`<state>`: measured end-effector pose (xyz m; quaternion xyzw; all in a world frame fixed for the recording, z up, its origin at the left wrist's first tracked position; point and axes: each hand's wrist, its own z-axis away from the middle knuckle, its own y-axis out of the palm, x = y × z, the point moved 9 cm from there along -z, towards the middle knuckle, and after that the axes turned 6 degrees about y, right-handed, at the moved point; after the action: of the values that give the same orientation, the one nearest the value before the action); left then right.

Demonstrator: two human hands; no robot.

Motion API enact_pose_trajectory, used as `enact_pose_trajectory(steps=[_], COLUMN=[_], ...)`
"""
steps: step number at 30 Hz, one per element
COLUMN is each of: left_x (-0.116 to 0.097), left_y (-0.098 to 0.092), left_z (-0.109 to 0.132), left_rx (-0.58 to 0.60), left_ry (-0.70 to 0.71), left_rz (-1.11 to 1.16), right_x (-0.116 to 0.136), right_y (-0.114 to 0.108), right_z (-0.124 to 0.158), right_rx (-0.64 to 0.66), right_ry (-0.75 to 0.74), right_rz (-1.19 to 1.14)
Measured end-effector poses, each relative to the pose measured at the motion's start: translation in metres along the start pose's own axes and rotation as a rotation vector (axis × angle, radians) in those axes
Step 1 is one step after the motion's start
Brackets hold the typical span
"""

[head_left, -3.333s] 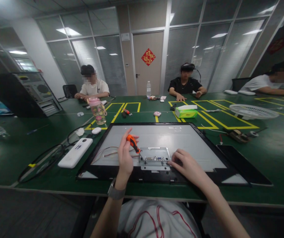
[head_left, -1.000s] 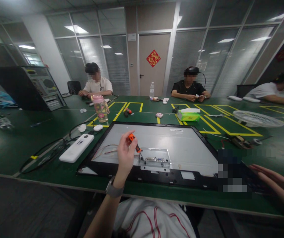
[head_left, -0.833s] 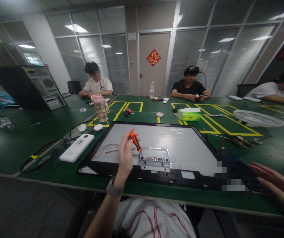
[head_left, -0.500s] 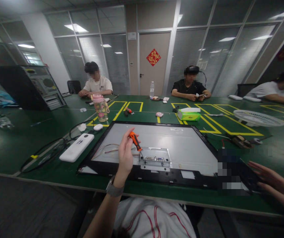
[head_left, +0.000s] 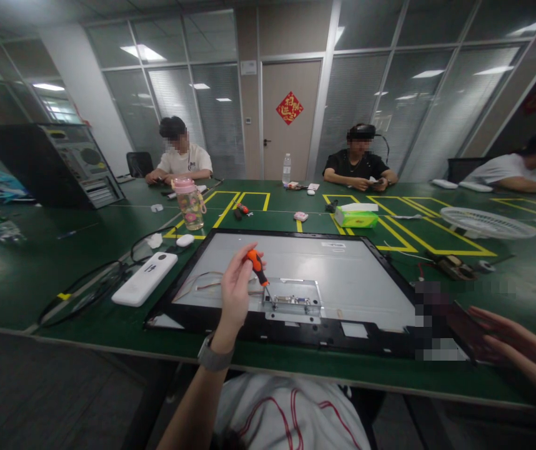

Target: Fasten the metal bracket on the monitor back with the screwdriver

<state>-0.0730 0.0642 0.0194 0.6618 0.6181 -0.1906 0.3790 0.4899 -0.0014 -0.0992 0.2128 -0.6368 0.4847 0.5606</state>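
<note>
My left hand (head_left: 236, 290), with a watch on its wrist, is closed on an orange and black screwdriver (head_left: 255, 262). Its shaft slants down to the left end of a metal bracket (head_left: 296, 312) with video ports; whether the tip sits in a screw is too small to tell. The bracket lies at the lower middle of a large grey panel in a black frame (head_left: 362, 275), seemingly the back of a monitor, flat on the table. Thin cables (head_left: 207, 284) run across the panel left of my hand. My right hand does not show.
At the right edge another person's hand (head_left: 525, 353) is beside a dark, partly blurred device (head_left: 465, 328). A white power bank (head_left: 145, 280) and black cable (head_left: 85, 294) lie left. Beyond are a pink-lidded bottle (head_left: 188, 203), tissue pack (head_left: 356, 216) and fan grille (head_left: 486, 224). People sit opposite.
My left hand and the screwdriver's handle have shifted very slightly, while the tip stays at the bracket. The device at the right has turned from dark to reddish.
</note>
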Motion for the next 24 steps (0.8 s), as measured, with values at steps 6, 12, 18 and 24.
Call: enact_pose_trajectory(steps=[6, 12, 18, 24], left_x=[-0.006, -0.008, -0.026, -0.029], left_y=[0.000, 0.000, 0.001, -0.002], left_z=[-0.001, 0.000, 0.002, 0.003], left_rx=[-0.008, -0.016, -0.032, -0.053], left_ry=[0.048, 0.057, 0.207, 0.253], left_rz=[-0.069, -0.083, -0.231, -0.268], right_x=[-0.013, -0.018, -0.014, -0.008], right_y=[0.001, -0.001, -0.004, -0.003], right_z=[-0.003, -0.006, -0.007, -0.004], right_rx=[0.018, 0.030, 0.010, 0.029], right_ry=[0.083, 0.074, 0.018, 0.002], right_rz=[-0.043, -0.025, -0.004, -0.024])
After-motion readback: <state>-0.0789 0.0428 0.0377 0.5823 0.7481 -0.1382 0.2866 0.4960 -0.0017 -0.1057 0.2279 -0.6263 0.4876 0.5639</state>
